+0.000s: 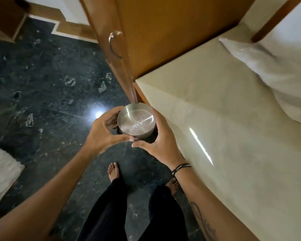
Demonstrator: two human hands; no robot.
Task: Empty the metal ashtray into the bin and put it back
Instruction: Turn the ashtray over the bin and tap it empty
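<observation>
A round metal ashtray is held upright over the dark floor, just off the corner of a cream stone counter. Pale ash residue streaks its shiny bottom. My left hand cups its left side, thumb under the near rim. My right hand wraps its right side, thumb touching the left thumb at the front. No bin shows in this view.
A wooden cabinet door with a curved metal handle stands just beyond the ashtray. White cloth or plastic lies on the counter's far right. A white mat lies on the dark marble floor at left. My bare feet stand below.
</observation>
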